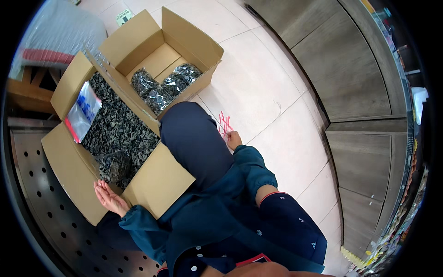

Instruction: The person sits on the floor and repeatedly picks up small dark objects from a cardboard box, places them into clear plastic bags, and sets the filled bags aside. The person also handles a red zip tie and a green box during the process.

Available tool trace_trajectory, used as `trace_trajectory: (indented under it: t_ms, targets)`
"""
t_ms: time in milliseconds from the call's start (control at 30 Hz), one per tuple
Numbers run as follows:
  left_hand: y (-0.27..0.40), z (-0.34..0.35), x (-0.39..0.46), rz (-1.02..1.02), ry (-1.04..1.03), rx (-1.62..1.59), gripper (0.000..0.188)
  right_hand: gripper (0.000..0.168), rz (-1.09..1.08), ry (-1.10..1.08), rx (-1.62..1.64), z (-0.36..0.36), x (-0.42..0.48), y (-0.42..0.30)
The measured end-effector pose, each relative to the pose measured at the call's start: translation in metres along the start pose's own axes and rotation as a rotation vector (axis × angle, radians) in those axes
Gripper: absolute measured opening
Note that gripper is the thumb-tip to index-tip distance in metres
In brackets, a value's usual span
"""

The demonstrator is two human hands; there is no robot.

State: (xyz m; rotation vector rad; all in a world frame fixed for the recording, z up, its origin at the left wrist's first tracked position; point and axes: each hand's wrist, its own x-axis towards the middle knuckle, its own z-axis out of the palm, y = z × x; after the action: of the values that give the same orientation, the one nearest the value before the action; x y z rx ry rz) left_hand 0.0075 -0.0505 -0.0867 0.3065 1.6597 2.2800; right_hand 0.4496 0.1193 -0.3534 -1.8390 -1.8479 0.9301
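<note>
My left hand (pixel 110 200) is at the near left edge of an open cardboard box (pixel 159 180), with its fingers bunched at the near corner of a filled clear plastic bag (pixel 113 165). The bag rests on loose dark dried pieces, apparently dried black fungus (pixel 114 114), which fill the box. A flat pack of clear plastic bags (pixel 83 112) with blue print lies on the far left of the fill. Beyond my knee, my right hand (pixel 234 140) reaches down to several red ties (pixel 225 122) on the floor. Its fingertips are at the ties, but their grip is hidden.
A second open cardboard box (pixel 193 38) behind holds several filled clear bags (pixel 166 86). A plastic-wrapped stack (pixel 62 34) stands at the far left, above a perforated metal panel (pixel 62 221). Grey wooden cabinets (pixel 349 65) line the right side of the tiled floor (pixel 256 79).
</note>
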Motion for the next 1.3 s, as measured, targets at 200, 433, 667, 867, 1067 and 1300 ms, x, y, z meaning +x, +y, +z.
trace_trajectory:
  t_ms: [200, 433, 667, 867, 1067, 1300]
  targets:
    - [-0.002, -0.008, 0.006, 0.008, -0.011, 0.043, 0.040, 0.035, 0.082, -0.113, 0.202, 0.005, -0.010, 0.010]
    - [-0.006, -0.013, 0.008, -0.011, -0.049, -0.016, 0.039, 0.066, 0.835, 0.094, 0.975, -0.014, -0.036, 0.018]
    - [-0.015, 0.028, 0.008, -0.058, -0.056, -0.040, 0.037, 0.062, 0.014, 0.418, -0.122, 0.007, -0.048, 0.132]
    - [0.008, 0.021, -0.018, 0.049, 0.088, -0.020, 0.026, 0.023, -0.035, 0.415, 0.695, -0.129, 0.025, -0.144]
    - [0.004, 0.025, -0.014, 0.033, 0.117, -0.073, 0.029, 0.020, -0.615, 0.154, 0.751, -0.184, -0.020, -0.389]
    - [-0.001, 0.026, -0.015, -0.012, 0.120, -0.148, 0.028, 0.028, -1.063, -0.420, 0.240, -0.018, -0.011, -0.459]
